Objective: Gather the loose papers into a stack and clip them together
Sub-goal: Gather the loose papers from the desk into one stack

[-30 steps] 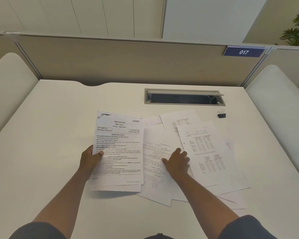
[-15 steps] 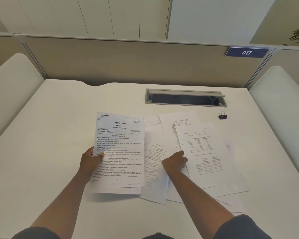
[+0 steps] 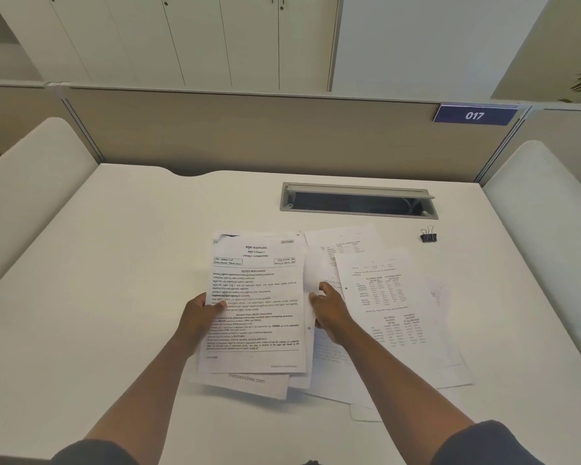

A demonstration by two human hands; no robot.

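Observation:
A small stack of printed papers (image 3: 259,297) with a text-filled exam sheet on top lies on the white desk (image 3: 114,263). My left hand (image 3: 200,313) grips its left edge, thumb on top. My right hand (image 3: 329,310) holds a white sheet (image 3: 314,273) at the stack's right edge, fingers curled on it. Several loose sheets (image 3: 386,303), one with tables of numbers, lie fanned out to the right. A black binder clip (image 3: 428,235) stands on the desk beyond them, far from both hands.
A grey cable tray opening (image 3: 358,203) is set into the desk behind the papers. A beige partition (image 3: 249,135) with a blue 017 sign (image 3: 474,115) closes the back. White side panels (image 3: 544,209) flank the desk.
My right hand has pulled a sheet leftward from the loose pile against the stack in my left hand. The view tilted up slightly.

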